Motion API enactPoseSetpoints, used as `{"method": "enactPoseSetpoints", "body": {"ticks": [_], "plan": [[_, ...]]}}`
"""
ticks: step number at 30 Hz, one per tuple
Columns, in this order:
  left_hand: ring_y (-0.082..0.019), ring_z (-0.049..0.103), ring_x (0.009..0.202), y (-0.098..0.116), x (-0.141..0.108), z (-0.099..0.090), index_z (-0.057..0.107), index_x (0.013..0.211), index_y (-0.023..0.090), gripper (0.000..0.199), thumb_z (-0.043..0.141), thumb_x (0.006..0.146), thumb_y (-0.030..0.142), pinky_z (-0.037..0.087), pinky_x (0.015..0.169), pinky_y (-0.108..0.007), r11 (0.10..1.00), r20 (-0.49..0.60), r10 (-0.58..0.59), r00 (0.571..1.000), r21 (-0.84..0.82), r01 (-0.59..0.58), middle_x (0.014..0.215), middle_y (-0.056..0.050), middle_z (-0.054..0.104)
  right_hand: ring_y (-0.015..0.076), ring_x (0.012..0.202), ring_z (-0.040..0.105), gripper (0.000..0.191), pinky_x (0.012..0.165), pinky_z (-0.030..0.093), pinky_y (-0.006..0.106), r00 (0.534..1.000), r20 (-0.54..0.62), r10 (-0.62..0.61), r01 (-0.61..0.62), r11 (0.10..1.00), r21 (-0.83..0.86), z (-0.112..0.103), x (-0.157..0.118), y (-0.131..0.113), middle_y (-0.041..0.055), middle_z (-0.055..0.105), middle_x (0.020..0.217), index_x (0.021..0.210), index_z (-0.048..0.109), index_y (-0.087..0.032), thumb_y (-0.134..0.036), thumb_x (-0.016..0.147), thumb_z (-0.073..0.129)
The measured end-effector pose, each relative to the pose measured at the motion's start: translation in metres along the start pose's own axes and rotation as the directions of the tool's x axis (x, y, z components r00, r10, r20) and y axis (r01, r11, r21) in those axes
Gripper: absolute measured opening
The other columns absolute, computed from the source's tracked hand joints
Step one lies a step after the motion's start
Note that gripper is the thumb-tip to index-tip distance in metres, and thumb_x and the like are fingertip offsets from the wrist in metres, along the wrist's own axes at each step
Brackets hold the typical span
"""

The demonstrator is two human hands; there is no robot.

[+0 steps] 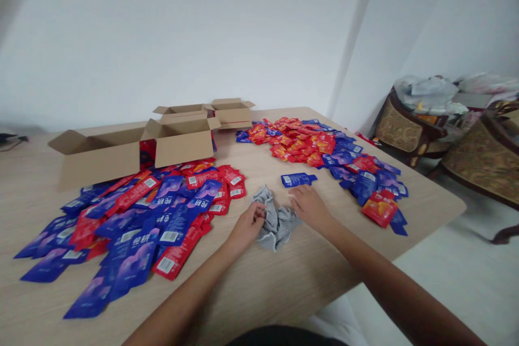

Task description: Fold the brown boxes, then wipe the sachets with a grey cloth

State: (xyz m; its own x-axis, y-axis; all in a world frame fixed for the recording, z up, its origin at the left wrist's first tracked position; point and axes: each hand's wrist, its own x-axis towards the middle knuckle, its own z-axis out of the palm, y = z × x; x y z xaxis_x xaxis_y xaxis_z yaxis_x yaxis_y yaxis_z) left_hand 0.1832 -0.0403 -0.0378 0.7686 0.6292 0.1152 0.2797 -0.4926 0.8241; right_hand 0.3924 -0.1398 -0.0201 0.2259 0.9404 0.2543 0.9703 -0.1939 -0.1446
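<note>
A crumpled grey cloth [276, 221] lies on the table between my two hands. My left hand [248, 223] is at its left edge, fingers curled in and closed on the fabric. On the other side, my right hand [310, 206] is open, its fingers reaching forward and slightly bent, with the thumb side close to the cloth. Just beyond those fingertips a single blue sachet [298, 179] lies flat, its barcode showing. The fingertips come close to its lower edge; I cannot tell whether they touch.
Left of me spreads a heap of blue and red sachets [133, 227]. Another pile of red and blue sachets [304, 140] runs along the right. Open cardboard boxes [184, 148] stand at the back left by the wall. Patterned chairs [399, 124] with bags stand beyond the table's right edge.
</note>
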Motion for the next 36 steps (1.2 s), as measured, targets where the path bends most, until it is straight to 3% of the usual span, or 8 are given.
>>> {"method": "enactPoseSetpoints", "body": {"ticks": [7, 11, 14, 16, 20, 28, 33, 36], "plan": [[-0.014, 0.052, 0.063, 0.008, 0.014, -0.012, 0.055, 0.070, 0.019, 0.016, 0.058, 0.074, 0.034, 0.038, 0.060, -0.024, 0.994, -0.052, -0.034, 0.998, -0.101, 0.029, 0.064, 0.002, 0.054, 0.0181, 0.079, 0.054, 0.013, 0.073, 0.040, 0.028, 0.990, 0.137, 0.035, -0.092, 0.896, 0.435, 0.013, -0.003, -0.047, 0.0042, 0.060, 0.082, 0.087, 0.056, -0.018, -0.024, 0.083, 0.046], [-0.013, 0.057, 0.072, 0.013, 0.012, -0.045, 0.055, 0.074, 0.018, 0.016, 0.063, 0.071, 0.032, 0.045, 0.072, -0.025, 0.791, -0.238, -0.138, 0.961, -0.610, -0.037, 0.074, 0.002, 0.059, 0.0154, 0.069, 0.051, 0.014, 0.064, 0.040, 0.026, 0.957, 0.046, 0.287, -0.175, 0.445, 0.878, -0.014, -0.008, -0.025, -0.0023, 0.053, 0.071, 0.078, 0.050, -0.021, -0.035, 0.080, 0.048], [-0.014, 0.060, 0.077, 0.015, 0.001, -0.057, 0.055, 0.077, 0.018, 0.018, 0.067, 0.067, 0.026, 0.047, 0.077, -0.028, 0.582, -0.137, -0.248, 0.959, -0.812, 0.035, 0.081, 0.000, 0.063, 0.0147, 0.068, 0.054, 0.016, 0.064, 0.042, 0.026, 0.945, 0.189, 0.266, -0.211, 0.055, 0.976, -0.030, -0.024, -0.021, -0.0028, 0.056, 0.072, 0.082, 0.050, -0.021, -0.035, 0.075, 0.055], [-0.014, 0.061, 0.072, 0.015, -0.006, -0.054, 0.056, 0.075, 0.016, 0.017, 0.067, 0.065, 0.025, 0.048, 0.071, -0.027, 0.528, -0.031, -0.298, 0.954, -0.838, 0.137, 0.077, -0.001, 0.063, 0.0149, 0.070, 0.056, 0.025, 0.066, 0.043, 0.027, 0.940, 0.305, 0.151, -0.304, -0.032, 0.952, -0.031, -0.034, -0.027, -0.0019, 0.059, 0.077, 0.089, 0.052, -0.021, -0.033, 0.070, 0.063], [-0.013, 0.060, 0.068, 0.025, -0.006, -0.054, 0.058, 0.074, 0.016, 0.016, 0.066, 0.064, 0.026, 0.047, 0.067, -0.025, 0.592, -0.090, -0.314, 0.945, -0.797, 0.121, 0.072, -0.001, 0.063, 0.0146, 0.071, 0.057, 0.042, 0.064, 0.043, 0.026, 0.928, 0.340, 0.154, -0.348, 0.032, 0.937, -0.029, -0.030, -0.033, -0.0011, 0.062, 0.080, 0.101, 0.052, -0.021, -0.036, 0.066, 0.069], [-0.015, 0.059, 0.073, 0.074, 0.011, -0.101, 0.056, 0.075, 0.020, 0.014, 0.064, 0.069, 0.030, 0.048, 0.067, -0.024, 0.785, -0.421, -0.109, 0.901, -0.592, -0.182, 0.075, 0.000, 0.061, 0.0117, 0.065, 0.054, 0.038, 0.059, 0.041, 0.023, 0.958, -0.006, 0.286, -0.047, 0.177, 0.983, -0.093, 0.030, -0.010, -0.0025, 0.060, 0.076, 0.103, 0.054, -0.020, -0.041, 0.073, 0.062], [-0.019, 0.061, 0.076, 0.048, -0.027, -0.089, 0.056, 0.076, 0.020, 0.013, 0.063, 0.066, 0.024, 0.049, 0.069, -0.029, 0.884, -0.234, -0.127, 0.964, -0.467, 0.003, 0.077, -0.002, 0.064, 0.0171, 0.080, 0.059, 0.029, 0.072, 0.046, 0.029, 0.988, -0.004, 0.154, -0.097, 0.637, 0.765, -0.079, 0.018, 0.025, 0.0026, 0.065, 0.088, 0.098, 0.062, -0.021, -0.042, 0.085, 0.047], [-0.025, 0.055, 0.107, 0.033, -0.042, -0.070, 0.056, 0.093, 0.021, 0.026, 0.057, 0.067, 0.019, 0.042, 0.094, -0.040, 0.972, -0.389, -0.059, 0.919, -0.232, -0.036, 0.108, -0.006, 0.062, 0.0213, 0.105, 0.055, 0.029, 0.092, 0.041, 0.037, 0.993, -0.034, 0.110, -0.081, 0.880, 0.469, -0.043, 0.018, 0.052, 0.0087, 0.063, 0.111, 0.109, 0.060, -0.019, -0.028, 0.085, 0.046]]}}
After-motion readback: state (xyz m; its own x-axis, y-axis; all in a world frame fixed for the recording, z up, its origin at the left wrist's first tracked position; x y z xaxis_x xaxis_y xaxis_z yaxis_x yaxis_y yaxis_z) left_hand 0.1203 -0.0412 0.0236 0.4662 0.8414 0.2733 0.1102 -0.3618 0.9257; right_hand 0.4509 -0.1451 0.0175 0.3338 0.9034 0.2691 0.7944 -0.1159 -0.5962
